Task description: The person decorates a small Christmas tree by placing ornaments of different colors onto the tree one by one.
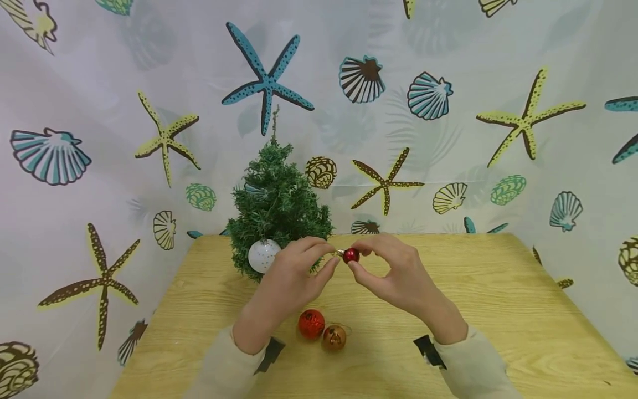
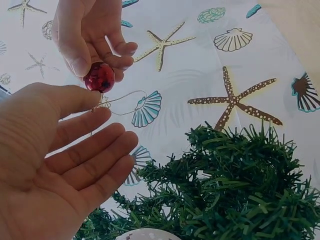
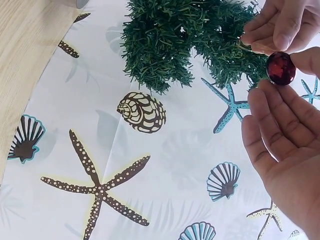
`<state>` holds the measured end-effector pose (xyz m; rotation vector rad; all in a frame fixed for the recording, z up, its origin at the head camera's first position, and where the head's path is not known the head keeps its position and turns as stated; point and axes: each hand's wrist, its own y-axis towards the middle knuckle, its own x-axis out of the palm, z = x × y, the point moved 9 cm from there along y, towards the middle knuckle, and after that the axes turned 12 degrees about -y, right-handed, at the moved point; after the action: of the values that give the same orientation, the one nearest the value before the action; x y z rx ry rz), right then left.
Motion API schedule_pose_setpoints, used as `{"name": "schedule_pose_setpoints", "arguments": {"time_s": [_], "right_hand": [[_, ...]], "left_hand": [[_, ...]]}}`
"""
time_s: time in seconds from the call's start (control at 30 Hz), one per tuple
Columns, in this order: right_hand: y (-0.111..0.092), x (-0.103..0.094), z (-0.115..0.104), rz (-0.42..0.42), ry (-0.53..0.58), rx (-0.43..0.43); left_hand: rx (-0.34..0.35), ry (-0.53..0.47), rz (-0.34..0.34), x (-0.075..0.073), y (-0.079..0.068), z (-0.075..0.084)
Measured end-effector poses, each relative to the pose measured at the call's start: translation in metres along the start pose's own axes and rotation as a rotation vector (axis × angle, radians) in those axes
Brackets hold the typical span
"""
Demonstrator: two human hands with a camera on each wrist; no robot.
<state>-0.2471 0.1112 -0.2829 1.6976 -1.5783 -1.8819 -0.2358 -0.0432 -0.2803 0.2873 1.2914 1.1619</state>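
Between my two hands, in front of the tree, is a small shiny dark-red Christmas ball [image 1: 351,255]. My right hand [image 1: 401,271] pinches the ball between thumb and forefinger. At its gold cap, the thumb and forefinger of my left hand [image 1: 294,271] pinch the top; a thin loop of string [image 2: 127,102] trails from there in the left wrist view. Behind the left hand stands a small green artificial Christmas tree [image 1: 279,199]. A white speckled ball [image 1: 264,256] sits at its lower front, partly covered by the left hand.
On the wooden table [image 1: 473,310], a bright red ball [image 1: 311,324] and an orange-gold ball [image 1: 334,337] with a string loop lie side by side, nearer to me than the hands. A white cloth [image 1: 319,127] printed with starfish and shells surrounds the table at the back and sides.
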Motion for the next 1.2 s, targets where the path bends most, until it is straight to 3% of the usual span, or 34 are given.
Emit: {"name": "schedule_pose_setpoints", "arguments": {"time_s": [0.23,0.5,0.7,1.0,1.2], "right_hand": [[-0.001,-0.001,0.000,-0.001,0.002,0.001],[-0.004,0.000,0.003,0.009,0.021,0.011],[-0.009,0.009,0.007,-0.014,0.045,0.039],[-0.011,0.018,0.007,-0.027,0.050,0.017],[-0.009,0.021,0.005,-0.049,0.053,0.019]], "left_hand": [[0.019,-0.007,0.039,-0.004,0.002,0.002],[0.010,-0.022,0.123,-0.015,0.006,0.002],[0.042,-0.057,0.181,-0.022,0.011,0.007],[0.100,-0.082,0.158,-0.020,0.018,0.015],[0.102,-0.059,0.142,-0.020,0.020,0.017]]}}
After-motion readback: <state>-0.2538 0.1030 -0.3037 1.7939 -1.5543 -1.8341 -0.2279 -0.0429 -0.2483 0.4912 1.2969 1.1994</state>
